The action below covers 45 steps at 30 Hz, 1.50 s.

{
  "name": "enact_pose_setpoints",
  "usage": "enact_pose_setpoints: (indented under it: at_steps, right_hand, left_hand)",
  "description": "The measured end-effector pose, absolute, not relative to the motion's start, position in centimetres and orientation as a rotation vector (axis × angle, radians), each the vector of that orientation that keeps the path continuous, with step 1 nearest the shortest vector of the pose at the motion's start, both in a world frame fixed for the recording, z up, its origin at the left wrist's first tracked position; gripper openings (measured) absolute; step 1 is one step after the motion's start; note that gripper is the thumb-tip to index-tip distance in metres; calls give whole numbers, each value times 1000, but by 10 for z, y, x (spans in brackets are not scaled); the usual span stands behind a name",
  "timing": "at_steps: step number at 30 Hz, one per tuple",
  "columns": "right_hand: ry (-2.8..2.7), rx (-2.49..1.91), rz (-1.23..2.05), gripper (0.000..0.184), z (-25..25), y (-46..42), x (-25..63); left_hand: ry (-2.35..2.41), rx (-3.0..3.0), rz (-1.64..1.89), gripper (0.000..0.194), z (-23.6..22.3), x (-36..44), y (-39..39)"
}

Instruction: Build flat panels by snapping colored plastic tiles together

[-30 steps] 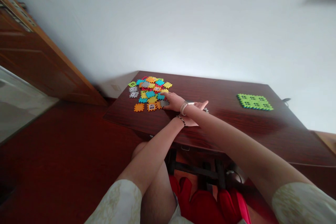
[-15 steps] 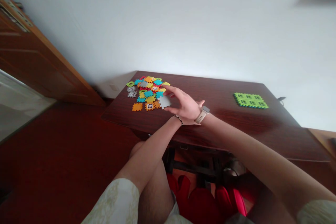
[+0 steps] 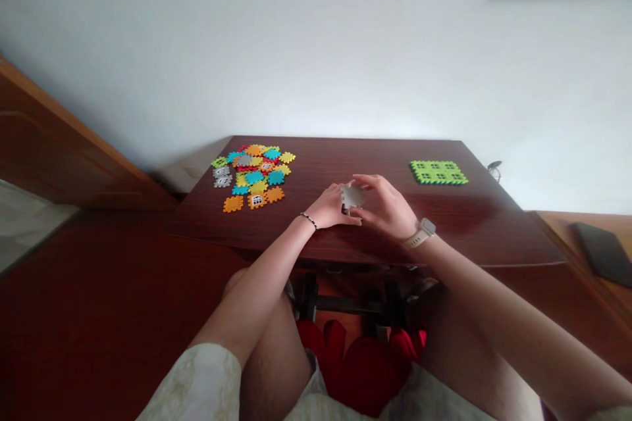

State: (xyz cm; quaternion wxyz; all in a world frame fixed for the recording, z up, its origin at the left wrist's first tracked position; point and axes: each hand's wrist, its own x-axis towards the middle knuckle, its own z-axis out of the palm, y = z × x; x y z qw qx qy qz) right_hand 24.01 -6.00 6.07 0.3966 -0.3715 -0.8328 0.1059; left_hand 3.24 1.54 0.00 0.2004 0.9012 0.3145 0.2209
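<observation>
Both my hands meet over the middle of the dark wooden table (image 3: 375, 151). My left hand (image 3: 332, 209) and my right hand (image 3: 390, 207) are closed together on a grey toothed puzzle tile (image 3: 351, 197), held upright between the fingertips just above the tabletop. A beaded bracelet sits on my left wrist and a pale watch on my right. A pile of colourful toothed tiles (image 3: 251, 176) lies at the table's left end, well left of my hands. A flat green panel of joined tiles (image 3: 437, 172) lies at the far right.
A white wall stands behind the table. A brown wooden door or cabinet (image 3: 59, 151) is on the left. Red slippers (image 3: 365, 362) sit under the table between my knees. A dark flat object (image 3: 600, 250) lies on a wooden surface at the right.
My right hand lifted a grey tile from the pile and carried it right to the table's middle, where my left hand joined it. The view shifted right.
</observation>
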Motion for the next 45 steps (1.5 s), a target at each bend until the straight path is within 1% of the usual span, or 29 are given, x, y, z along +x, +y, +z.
enact_pose_setpoints:
  at_steps: [2, 4, 7, 9, 12, 16, 25, 34, 45]
  right_hand:
    - [-2018, -1062, 338, 60, 36, -52, 261]
    - [-1941, -1150, 453, 60, 18, -48, 277]
    - [-1966, -1182, 566, 43, 7, -48, 292]
    - [-2048, -1155, 558, 33, 10, -49, 295]
    - [-2131, -1114, 508, 26, 18, -51, 297]
    - [-2158, -1102, 501, 27, 23, -52, 300]
    - [-2199, -1073, 514, 22, 16, -48, 296]
    - [-2200, -1085, 507, 23, 13, -47, 299]
    - [-2200, -1084, 492, 23, 5, -47, 301]
  left_hand:
    - [916, 2498, 646, 114, -4, 31, 15]
    - [921, 2482, 658, 119, -5, 30, 14]
    - [901, 2484, 641, 120, -6, 29, 13]
    - [903, 2485, 638, 120, -6, 28, 13]
    - [907, 2487, 637, 120, -6, 28, 13]
    - [906, 2495, 623, 118, -6, 28, 12]
    - [922, 2486, 611, 115, 0, 29, 9]
    - [912, 2490, 619, 110, 1, 28, 8]
    - [923, 2487, 617, 109, 1, 27, 8]
